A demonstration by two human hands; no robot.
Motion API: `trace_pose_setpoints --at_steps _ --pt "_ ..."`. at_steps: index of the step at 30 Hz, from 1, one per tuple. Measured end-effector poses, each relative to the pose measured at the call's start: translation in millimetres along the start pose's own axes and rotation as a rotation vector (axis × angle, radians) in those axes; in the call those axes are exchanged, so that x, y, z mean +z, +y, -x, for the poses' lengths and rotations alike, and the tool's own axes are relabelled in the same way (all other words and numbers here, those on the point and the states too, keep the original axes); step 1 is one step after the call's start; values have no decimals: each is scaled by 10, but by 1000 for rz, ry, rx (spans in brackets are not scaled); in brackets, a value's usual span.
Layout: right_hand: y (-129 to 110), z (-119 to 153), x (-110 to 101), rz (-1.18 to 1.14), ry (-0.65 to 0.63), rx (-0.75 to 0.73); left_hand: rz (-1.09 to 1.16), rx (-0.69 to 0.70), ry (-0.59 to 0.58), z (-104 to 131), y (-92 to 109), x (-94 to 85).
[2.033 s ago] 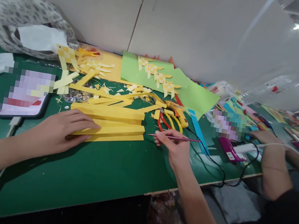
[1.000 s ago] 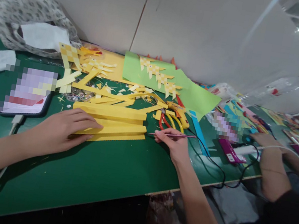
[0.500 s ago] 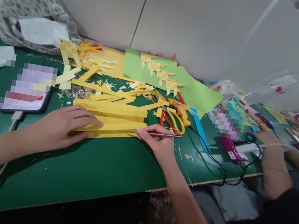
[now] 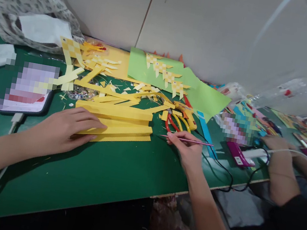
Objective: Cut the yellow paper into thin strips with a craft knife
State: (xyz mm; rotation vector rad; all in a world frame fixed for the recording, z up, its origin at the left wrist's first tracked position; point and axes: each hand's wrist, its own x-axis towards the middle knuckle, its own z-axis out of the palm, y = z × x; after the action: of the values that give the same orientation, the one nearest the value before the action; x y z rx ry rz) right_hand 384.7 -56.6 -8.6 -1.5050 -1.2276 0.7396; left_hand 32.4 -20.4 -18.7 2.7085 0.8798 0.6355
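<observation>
A folded yellow paper (image 4: 121, 127) with raised creases lies on the green table (image 4: 85, 182). My left hand (image 4: 70, 132) rests on its left end, fingers bent over the paper with the thumb at its near edge. To the right of the paper, my right hand (image 4: 186, 148) pinches a thin pink pointed tool (image 4: 196, 142), its tip pointing left and apart from the paper. Behind that hand lie scissors (image 4: 181, 123) with red and yellow handles and a yellow glue gun (image 4: 187, 115).
Behind the paper are yellow strips (image 4: 115, 94) and green sheets (image 4: 205, 92) with woven paper fish (image 4: 166, 75). A charging phone (image 4: 31, 89) lies left. At right are a purple power strip (image 4: 236, 153), cables and another person's arm (image 4: 282, 169).
My right hand has moved right with the pink tool, whose tip has left the right end of the yellow paper. My left hand has stayed on the paper.
</observation>
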Motion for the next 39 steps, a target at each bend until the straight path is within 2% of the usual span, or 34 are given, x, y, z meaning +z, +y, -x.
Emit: trace_pose_setpoints --at_steps 2,4,5,6,8,10,13,16,19,26,32,39 --pt "-45 76 16 20 65 -75 -2 5 3 -4 4 -3" --pt "-142 205 116 80 146 -189 -2 17 3 -10 6 -7" --pt "-198 280 193 127 141 -258 -1 20 3 -13 7 -7" --pt "-253 355 283 166 88 -308 1 19 1 -16 8 -7" --pt "-339 485 482 239 -100 -378 2 5 2 -20 9 -3" --pt "-388 571 681 401 -312 -529 4 -13 7 -21 9 2" --pt "-422 628 924 528 -496 -688 6 -32 8 -17 4 11" --pt "-447 651 1055 638 -568 -838 4 -24 -7 -10 -4 14" --pt "-464 681 1059 652 -575 -853 15 -25 -6 -4 -1 5" --pt "-456 834 876 629 -641 -760 23 -57 -50 -13 31 -34" --pt "-430 906 821 638 -652 -768 -22 -18 40 -9 19 6" --pt "-417 819 801 597 -596 -871 -34 -167 157 29 1 6"
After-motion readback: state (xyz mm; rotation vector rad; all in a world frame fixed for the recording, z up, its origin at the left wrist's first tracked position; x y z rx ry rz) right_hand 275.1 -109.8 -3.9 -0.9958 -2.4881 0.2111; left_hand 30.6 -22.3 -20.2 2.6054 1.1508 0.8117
